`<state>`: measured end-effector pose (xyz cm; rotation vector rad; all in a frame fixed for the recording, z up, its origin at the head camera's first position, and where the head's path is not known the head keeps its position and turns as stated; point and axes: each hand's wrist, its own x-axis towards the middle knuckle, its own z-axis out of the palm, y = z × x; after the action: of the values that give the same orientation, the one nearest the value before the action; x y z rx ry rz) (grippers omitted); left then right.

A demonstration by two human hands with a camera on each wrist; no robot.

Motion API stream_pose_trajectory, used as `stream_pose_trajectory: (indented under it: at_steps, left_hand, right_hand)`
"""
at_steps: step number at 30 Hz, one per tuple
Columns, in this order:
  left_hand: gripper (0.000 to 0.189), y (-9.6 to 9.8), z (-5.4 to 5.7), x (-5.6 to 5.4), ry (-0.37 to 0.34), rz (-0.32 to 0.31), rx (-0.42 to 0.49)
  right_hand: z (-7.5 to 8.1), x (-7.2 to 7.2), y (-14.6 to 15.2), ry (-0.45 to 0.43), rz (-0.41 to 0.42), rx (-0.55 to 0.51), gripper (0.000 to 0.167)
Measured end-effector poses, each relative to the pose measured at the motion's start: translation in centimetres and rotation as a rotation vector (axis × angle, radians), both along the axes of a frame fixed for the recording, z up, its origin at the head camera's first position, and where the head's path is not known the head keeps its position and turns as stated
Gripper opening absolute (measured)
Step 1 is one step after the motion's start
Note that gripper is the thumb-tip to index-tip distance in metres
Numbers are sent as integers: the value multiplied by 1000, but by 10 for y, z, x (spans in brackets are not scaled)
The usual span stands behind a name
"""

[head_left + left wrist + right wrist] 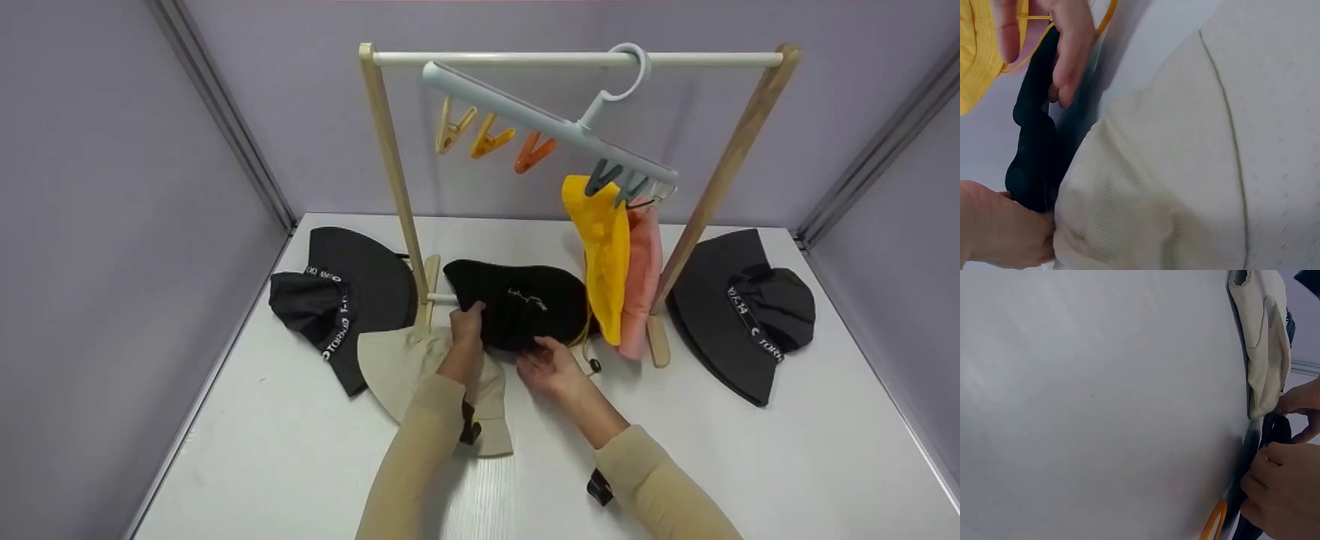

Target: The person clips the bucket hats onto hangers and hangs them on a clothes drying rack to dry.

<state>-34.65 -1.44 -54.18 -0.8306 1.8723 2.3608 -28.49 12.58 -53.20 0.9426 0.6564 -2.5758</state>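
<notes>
A black hat point(517, 304) with light script on it lies under the rack's middle. My left hand point(466, 326) grips its left edge; the left wrist view shows those fingers point(1010, 233) at the dark fabric. At the near edge, my right hand point(553, 367) holds the brim, thumb above and fingers below. In the right wrist view this right hand point(1286, 489) bends its fingers over the edge, close to the left hand point(1303, 408). Beneath my left forearm a beige hat point(405, 367) is partly hidden. A yellow cord point(585, 330) hangs beside the black hat.
A wooden rack point(390, 142) carries a tilted grey hanger point(517, 109) with several coloured clips. A yellow hat point(600, 255) and a pink hat point(641, 285) hang at its right end. Dark wide-brimmed hats lie at left point(375, 285) and right point(712, 322).
</notes>
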Motion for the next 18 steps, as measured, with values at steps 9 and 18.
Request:
stream_pose_trajectory:
  at_steps: [9,18]
  left_hand:
    - [70,2,1,2,-40,-29,209]
    - [69,12,2,-2,-156,-124,474]
  right_hand:
    - [0,-8,-1,-13,-156,-131,46]
    - [-5,-14,4,19,-129,-222,62]
